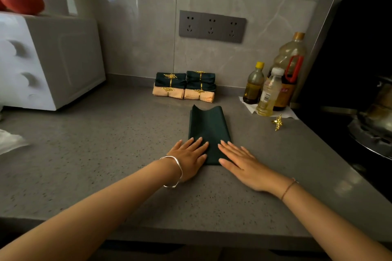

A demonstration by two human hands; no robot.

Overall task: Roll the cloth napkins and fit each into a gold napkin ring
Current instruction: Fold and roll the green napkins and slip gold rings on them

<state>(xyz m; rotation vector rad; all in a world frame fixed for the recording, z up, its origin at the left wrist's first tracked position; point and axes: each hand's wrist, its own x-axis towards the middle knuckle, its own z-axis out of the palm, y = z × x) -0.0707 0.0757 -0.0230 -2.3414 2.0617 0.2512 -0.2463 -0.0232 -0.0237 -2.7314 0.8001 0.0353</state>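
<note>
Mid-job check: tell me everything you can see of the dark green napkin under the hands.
The dark green napkin is matte cloth, folded into a long narrow strip running away from the person. It lies flat on the grey speckled counter, unrolled, with no ring on it. Its far end lifts slightly, its corners curling up. The left hand and right hand press flat, fingers straight, on its near end, one at each side.

The folded napkin [209,131] is lying on the countertop [106,154]. Behind it, ringed napkins [184,86] are sitting stacked. To its right, a loose napkin ring [278,122] is lying.
</note>
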